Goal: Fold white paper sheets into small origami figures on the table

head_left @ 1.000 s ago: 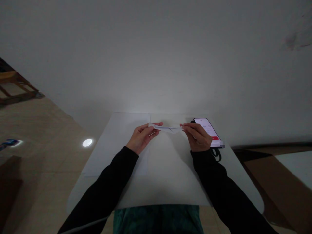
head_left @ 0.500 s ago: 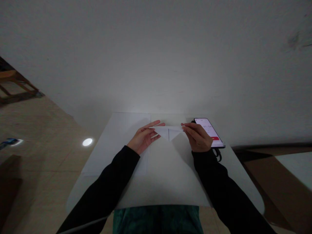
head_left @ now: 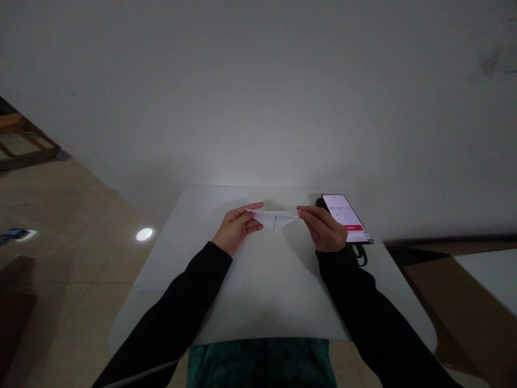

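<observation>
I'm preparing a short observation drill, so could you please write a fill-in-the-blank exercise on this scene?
1. Held by the left hand and right hand, the folded paper is coloured ____.
2. The phone lies nearer the ____ hand.
3. The flat sheet lies on the person's ____ side of the table.
4. Both sleeves are ____ in colour.

Missing words: white; right; left; black.

The left hand (head_left: 234,229) partly hides the folded paper (head_left: 266,219); wooden furniture (head_left: 10,122) is cropped left.

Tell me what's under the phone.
A black looped item pokes out past the near edge of the phone; the phone hides the rest, so I can't tell what it is.
</observation>
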A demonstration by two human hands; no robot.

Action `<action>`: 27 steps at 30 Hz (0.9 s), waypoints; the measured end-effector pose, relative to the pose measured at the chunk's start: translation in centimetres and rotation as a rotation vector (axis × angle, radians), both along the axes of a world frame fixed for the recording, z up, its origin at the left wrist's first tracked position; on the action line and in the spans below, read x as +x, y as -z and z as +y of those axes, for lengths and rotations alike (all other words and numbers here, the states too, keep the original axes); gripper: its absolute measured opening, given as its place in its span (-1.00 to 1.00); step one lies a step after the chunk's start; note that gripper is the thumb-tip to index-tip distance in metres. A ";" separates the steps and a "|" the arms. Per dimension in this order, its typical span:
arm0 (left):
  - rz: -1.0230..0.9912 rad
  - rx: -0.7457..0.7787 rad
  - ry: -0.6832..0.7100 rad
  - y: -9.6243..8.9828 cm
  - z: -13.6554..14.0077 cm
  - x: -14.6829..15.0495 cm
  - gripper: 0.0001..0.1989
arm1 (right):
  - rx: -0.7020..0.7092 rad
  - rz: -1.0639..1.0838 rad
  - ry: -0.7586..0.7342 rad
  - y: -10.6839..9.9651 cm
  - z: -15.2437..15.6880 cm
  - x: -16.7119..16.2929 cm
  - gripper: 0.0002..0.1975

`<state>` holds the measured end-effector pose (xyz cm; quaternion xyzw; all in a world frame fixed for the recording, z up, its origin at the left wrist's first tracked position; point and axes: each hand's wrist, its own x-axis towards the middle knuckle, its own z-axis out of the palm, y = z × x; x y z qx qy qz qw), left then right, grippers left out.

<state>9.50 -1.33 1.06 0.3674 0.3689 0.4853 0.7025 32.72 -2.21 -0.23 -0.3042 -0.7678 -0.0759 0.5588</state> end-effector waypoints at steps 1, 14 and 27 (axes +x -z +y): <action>0.010 0.002 0.000 -0.1 0.0 0.0 -0.68 | 0.010 -0.012 0.000 0.1 0.2 0.1 -0.65; 0.230 -0.027 -0.177 0.7 0.3 0.1 -0.56 | -0.035 -0.042 0.171 0.2 0.8 0.1 -0.91; 0.398 0.541 -0.308 -0.1 0.4 -0.3 -0.78 | -0.709 0.500 -0.113 2.2 1.2 -1.1 -0.81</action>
